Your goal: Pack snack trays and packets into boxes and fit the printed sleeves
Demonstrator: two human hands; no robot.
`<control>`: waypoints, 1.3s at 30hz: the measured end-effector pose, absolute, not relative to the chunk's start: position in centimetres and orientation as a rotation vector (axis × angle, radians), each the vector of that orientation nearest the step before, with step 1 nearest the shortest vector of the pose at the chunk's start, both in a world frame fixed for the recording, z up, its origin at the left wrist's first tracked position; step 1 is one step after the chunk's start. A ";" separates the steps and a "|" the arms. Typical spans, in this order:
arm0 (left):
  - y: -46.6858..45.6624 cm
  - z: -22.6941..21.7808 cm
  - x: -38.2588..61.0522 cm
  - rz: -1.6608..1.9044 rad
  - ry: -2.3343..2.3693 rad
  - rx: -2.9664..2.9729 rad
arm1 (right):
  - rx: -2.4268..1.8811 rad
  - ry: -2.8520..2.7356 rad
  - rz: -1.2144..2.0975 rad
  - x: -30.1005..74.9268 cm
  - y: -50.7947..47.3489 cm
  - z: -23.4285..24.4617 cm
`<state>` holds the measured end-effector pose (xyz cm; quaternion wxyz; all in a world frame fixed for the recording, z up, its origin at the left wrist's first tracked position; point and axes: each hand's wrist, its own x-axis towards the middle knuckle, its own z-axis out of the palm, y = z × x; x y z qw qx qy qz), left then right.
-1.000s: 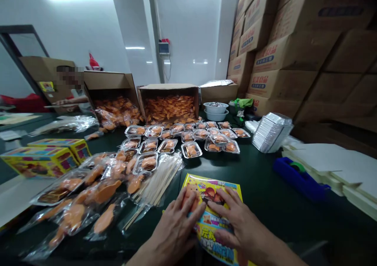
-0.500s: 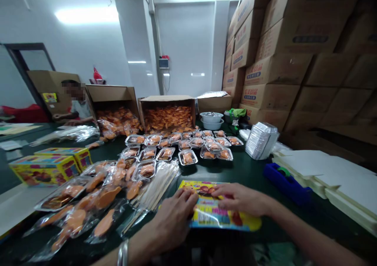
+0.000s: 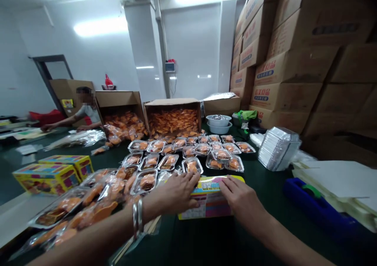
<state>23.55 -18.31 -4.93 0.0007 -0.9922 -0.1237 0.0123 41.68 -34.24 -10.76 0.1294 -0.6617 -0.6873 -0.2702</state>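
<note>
A colourful printed cardboard box (image 3: 210, 207), yellow, pink and blue, stands on the dark green table in front of me, between my hands. My left hand (image 3: 178, 191) grips its left end, fingers over the top and thumb against the near side. At the right end my right hand (image 3: 243, 197) is closed round the corner, fingertips on the top edge. Silver bangles circle my left wrist. Just beyond the box lies a foil tray (image 3: 192, 166) with an orange item in it. Thin wooden sticks (image 3: 153, 226) lie partly hidden under my left forearm.
Wrapped orange pieces (image 3: 100, 209) and two finished printed boxes (image 3: 48, 177) lie left. Several filled foil trays (image 3: 169, 162) cover the middle. Open cartons (image 3: 173, 101) stand behind. Right are stacked foil trays (image 3: 278, 148), a blue tape dispenser (image 3: 316, 203) and tall cartons (image 3: 282, 97). A co-worker (image 3: 88, 111) sits far left.
The printed carton lay flat under my hands; now it stands as a raised box with a side wall facing me. My hands have moved to its two ends. The camera view has shifted left.
</note>
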 end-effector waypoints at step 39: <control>-16.4 -2.1 21.2 -0.160 -1.144 -3.186 | -2.106 -2.077 -0.034 40.1 -29.2 -8.1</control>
